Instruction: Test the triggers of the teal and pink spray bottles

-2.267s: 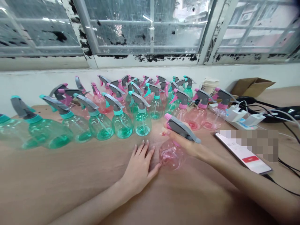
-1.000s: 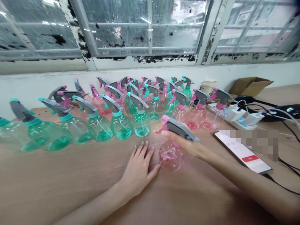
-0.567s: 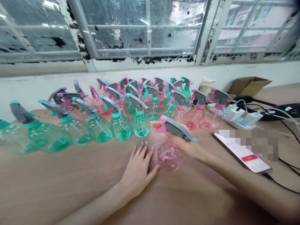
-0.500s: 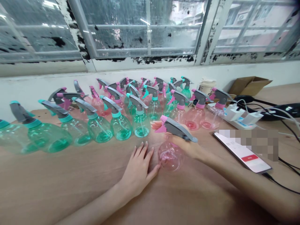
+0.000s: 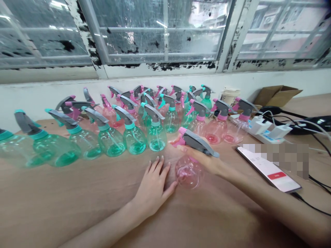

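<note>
The right hand [image 5: 203, 156] has its grip closed around the neck of a clear pink round plastic spray bottle [image 5: 188, 172] with a grey-and-pink trigger head, its fingers at the pink trigger. The bottle is at the near side of the spray-bottle rows, just beside the left hand [image 5: 152, 186], which lies palm down on the brown wooden tabletop [image 5: 90, 199], fingers slightly spread, holding nothing. Clear green plastic spray bottles [image 5: 134, 139] and other pink ones stand beyond; a black-edged smartphone [image 5: 269, 168] lies to the right.

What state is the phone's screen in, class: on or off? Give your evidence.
On. The phone shows a bright white screen with a red button near its lower end.
</note>
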`<state>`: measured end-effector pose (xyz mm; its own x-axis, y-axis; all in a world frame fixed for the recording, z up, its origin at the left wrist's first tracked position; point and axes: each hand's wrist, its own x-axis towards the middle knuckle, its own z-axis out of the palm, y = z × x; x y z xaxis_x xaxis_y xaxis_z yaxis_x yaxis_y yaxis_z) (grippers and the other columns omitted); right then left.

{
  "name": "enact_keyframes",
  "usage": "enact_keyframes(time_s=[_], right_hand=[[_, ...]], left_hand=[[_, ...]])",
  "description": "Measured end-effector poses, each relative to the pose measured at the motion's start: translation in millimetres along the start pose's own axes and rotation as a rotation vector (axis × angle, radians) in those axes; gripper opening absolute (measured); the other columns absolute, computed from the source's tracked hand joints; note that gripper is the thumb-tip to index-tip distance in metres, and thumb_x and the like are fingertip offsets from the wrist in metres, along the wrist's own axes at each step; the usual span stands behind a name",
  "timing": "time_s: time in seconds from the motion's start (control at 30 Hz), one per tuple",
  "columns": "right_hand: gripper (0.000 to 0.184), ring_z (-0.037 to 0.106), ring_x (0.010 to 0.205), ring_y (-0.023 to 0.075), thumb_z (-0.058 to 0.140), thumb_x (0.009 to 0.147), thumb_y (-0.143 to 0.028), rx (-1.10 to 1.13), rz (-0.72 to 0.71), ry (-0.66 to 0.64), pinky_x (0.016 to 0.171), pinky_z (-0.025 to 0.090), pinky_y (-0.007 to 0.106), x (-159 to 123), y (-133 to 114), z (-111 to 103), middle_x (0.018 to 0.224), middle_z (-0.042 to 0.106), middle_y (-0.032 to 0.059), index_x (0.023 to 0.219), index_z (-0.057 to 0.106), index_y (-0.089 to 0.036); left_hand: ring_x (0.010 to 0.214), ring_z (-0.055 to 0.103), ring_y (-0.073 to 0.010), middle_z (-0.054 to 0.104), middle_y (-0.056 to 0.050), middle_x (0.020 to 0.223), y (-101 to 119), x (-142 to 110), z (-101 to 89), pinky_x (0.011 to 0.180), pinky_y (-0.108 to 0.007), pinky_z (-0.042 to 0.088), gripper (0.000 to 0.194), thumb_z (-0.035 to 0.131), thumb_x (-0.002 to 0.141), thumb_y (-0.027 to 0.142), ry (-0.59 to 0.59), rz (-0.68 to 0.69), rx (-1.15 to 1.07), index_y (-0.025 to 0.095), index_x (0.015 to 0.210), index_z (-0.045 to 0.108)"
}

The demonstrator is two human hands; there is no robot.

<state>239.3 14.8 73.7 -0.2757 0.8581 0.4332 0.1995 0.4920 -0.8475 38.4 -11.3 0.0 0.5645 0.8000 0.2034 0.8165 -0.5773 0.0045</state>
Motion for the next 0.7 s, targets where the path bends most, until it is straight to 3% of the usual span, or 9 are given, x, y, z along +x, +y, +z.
enact_keyframes(time_s=[0.13,0.23,0.33,0.53,0.7], right_hand=[[0.016,0.064,0.089,0.0194,0.061,0.087,-0.038,0.108,-0.031,0.002,0.082,0.054,0.036,-1.4,3.1,2.8,0.097,0.068,-0.0012,0.099,0.064,-0.028],[0.021,0.065,0.093,0.0185,0.063,0.086,-0.033,0.181,-0.02,-0.001,0.087,0.052,0.036,-2.4,5.5,4.0,0.096,0.068,-0.002,0.107,0.062,-0.029],[0.022,0.065,0.087,0.0177,0.063,0.087,-0.031,0.182,-0.004,-0.01,0.087,0.052,0.036,-2.4,5.0,3.7,0.088,0.066,-0.0024,0.109,0.062,-0.029],[0.011,0.062,0.088,0.0172,0.062,0.086,-0.034,0.09,-0.045,-0.002,0.081,0.05,0.033,0.2,-2.6,1.1,0.097,0.065,-0.0012,0.094,0.064,-0.026],[0.014,0.056,0.067,0.0147,0.061,0.086,-0.037,0.0,-0.012,-0.011,0.064,0.049,0.03,-0.8,-2.7,0.2,0.076,0.059,-0.0025,0.081,0.06,-0.024]], left_hand=[[0.133,0.043,-0.0357,0.045,-0.02,0.145,0.1,0.0,-0.2,0.106,-0.056,0.037,0.056,0.047,0.094,0.05,-0.002,-0.004,-0.01,0.012,0.134,0.053],[0.132,0.044,-0.035,0.046,-0.019,0.145,0.1,0.2,-0.7,0.106,-0.055,0.037,0.055,0.047,0.094,0.05,-0.001,-0.006,-0.02,0.013,0.134,0.053],[0.133,0.044,-0.0349,0.046,-0.019,0.145,0.0,0.3,-0.8,0.106,-0.055,0.037,0.055,0.047,0.094,0.05,-0.003,-0.008,-0.022,0.013,0.134,0.053],[0.134,0.041,-0.0371,0.042,-0.022,0.147,0.9,0.3,-2.0,0.106,-0.057,0.036,0.057,0.048,0.094,0.049,-0.038,-0.02,-0.036,0.01,0.136,0.051],[0.135,0.04,-0.0369,0.043,-0.022,0.146,1.9,-0.6,-3.9,0.107,-0.057,0.034,0.057,0.049,0.094,0.049,-0.045,-0.021,-0.052,0.01,0.136,0.051]])
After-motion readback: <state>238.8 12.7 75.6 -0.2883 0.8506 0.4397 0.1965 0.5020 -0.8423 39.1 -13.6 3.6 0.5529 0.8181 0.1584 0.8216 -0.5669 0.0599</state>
